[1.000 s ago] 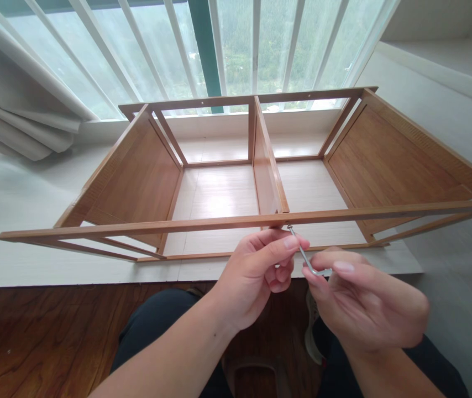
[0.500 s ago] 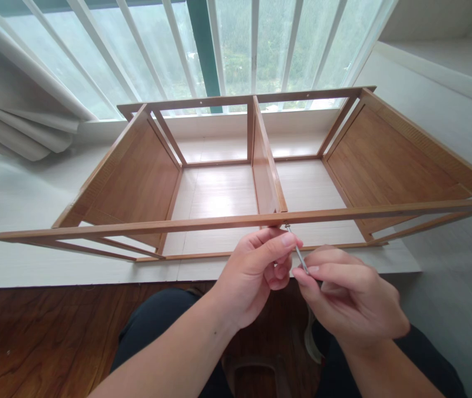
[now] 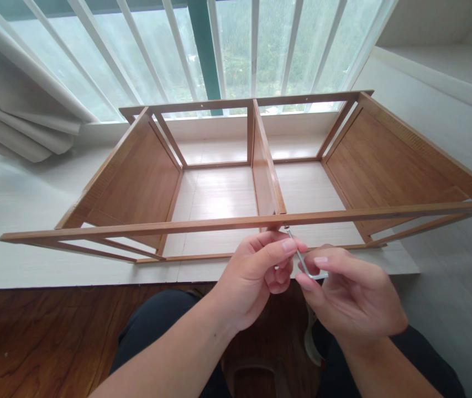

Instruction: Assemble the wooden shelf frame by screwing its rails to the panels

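A stiff, thin hex key (image 3: pixel 302 260) — likely slippery — sits pinched in the right hand (image 3: pixel 350 298); left hand (image 3: pixel 256 276) fingers close on its shaft beneath the light wooden frame (image 3: pixel 219 223).

Both hands meet at centre, the left hand (image 3: pixel 252 279) pinching with fingertips, the right hand (image 3: pixel 354 301) curled in a pinch.

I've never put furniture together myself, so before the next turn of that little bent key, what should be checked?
1. Hex key tip up at the front rail, by the divider: ok.
2. Tip fully seated in the screw: cannot tell.
3. Right hand pinches the key's bent end: ok.
4. Left hand fingers steady the shaft: ok.
5. Frame rests flat on the white ledge: ok.
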A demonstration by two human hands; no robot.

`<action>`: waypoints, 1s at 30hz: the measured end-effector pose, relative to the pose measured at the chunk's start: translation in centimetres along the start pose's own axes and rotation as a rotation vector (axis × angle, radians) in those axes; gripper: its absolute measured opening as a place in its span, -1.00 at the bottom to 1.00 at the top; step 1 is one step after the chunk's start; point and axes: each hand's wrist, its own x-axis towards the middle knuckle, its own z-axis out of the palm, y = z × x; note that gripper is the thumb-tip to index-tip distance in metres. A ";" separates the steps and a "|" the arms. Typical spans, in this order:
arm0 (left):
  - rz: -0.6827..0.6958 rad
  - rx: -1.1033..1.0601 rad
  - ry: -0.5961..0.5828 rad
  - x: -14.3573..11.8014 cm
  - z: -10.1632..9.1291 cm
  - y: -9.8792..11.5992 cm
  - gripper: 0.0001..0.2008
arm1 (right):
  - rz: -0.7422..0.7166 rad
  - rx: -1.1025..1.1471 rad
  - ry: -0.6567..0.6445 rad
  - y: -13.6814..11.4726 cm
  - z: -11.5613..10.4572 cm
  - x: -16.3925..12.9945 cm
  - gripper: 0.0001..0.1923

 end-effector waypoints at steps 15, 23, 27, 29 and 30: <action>0.019 0.018 0.008 0.0 0.1 0.4 -0.79 | -0.086 -0.087 -0.017 -0.2 -0.1 0.0 -0.50; 0.011 0.032 0.024 0.1 0.0 0.3 -0.75 | -0.093 -0.134 -0.037 -0.4 -0.2 0.3 -0.62; 0.009 0.038 0.029 0.2 0.0 0.2 -0.73 | -0.053 -0.086 -0.031 -0.5 0.0 0.5 -0.70; 0.005 0.036 0.026 0.2 0.0 0.2 -0.73 | -0.049 -0.069 -0.054 -0.5 0.1 0.6 -0.72; 0.004 0.034 0.023 0.2 0.0 0.2 -0.73 | -0.050 -0.065 -0.062 -0.6 0.1 0.6 -0.73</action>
